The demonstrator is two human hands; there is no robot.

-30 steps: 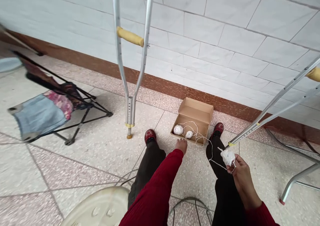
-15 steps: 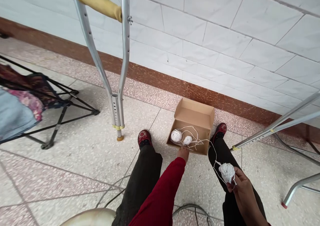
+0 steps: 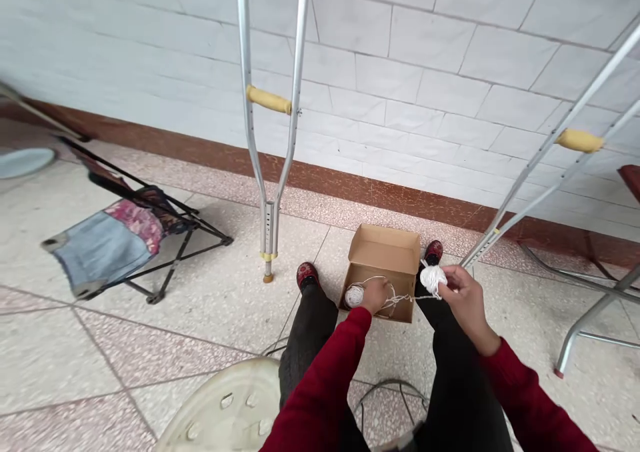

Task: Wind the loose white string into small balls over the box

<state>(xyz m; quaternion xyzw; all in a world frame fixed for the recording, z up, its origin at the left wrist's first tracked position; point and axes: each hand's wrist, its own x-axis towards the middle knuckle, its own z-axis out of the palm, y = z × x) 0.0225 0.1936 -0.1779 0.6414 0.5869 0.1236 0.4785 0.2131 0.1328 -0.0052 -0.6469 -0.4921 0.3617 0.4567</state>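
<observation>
Head camera looks down on a person who has two bare hands at work near an open cardboard box (image 3: 403, 311). This box is put on the speckled floor (image 3: 310, 342), between the two feet, and its lid (image 3: 385, 247) is raised on the side of the wall (image 3: 425, 92).

The right hand (image 3: 464, 299) is outside the box, to the right of it, and its fingers are closed on a ball of white yarn (image 3: 432, 279), which they hold up near the right shoe (image 3: 434, 249). From this ball a white strand (image 3: 419, 297) goes leftward, over the edge of the box, and becomes loose, tangled loops inside.

The left hand (image 3: 375, 295) is reaching into the box, with the back of the hand turned to the camera. Its fingers are mostly hidden, so I cannot tell whether they are wide or narrow, or if they grip something. Just beside it, at the left end of the box, lies a second white ball (image 3: 355, 297).

Two metal crutches with yellow grips are standing around the box: one to the left (image 3: 269, 222), another to the right (image 3: 580, 141). Farther left there is a low folding chair (image 3: 107, 235) with blue cloth on its seat.
</observation>
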